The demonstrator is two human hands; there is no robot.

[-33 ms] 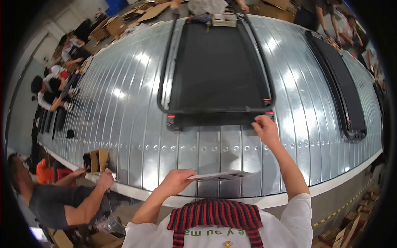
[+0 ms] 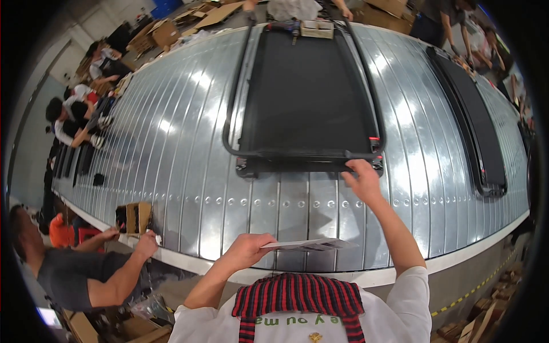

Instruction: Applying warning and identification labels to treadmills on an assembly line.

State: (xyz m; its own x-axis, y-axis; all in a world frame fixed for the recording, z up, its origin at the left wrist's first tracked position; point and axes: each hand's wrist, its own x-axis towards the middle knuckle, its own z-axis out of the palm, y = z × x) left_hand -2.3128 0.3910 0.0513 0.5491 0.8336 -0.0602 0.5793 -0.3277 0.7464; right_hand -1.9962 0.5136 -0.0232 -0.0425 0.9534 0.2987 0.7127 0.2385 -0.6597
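My left hand (image 2: 250, 249) is closed on the edge of a thin stack of printed sheets (image 2: 314, 245), held flat above the table's near edge. Dark printed patches show on it, seen at a low angle. My right hand (image 2: 362, 179) reaches forward to the near right end of a black treadmill (image 2: 309, 97). Its thumb and forefinger are apart, with nothing visible between them; whether the fingertips touch the end cover cannot be made out. A black tubular handrail (image 2: 229, 114) lies folded around the treadmill deck.
A power drill (image 2: 294, 30) and a small parts box (image 2: 317, 29) rest on the treadmill's far end, near another person's hands. Another dark treadmill (image 2: 472, 120) lies right on the ribbed metal table (image 2: 183, 166). At left, a co-worker (image 2: 86, 274) handles items beside an open carton (image 2: 137, 218).
My right hand has shifted slightly left along the treadmill's near end, its fingers more spread. The far scene sits a little further right in the picture. My left hand keeps its hold.
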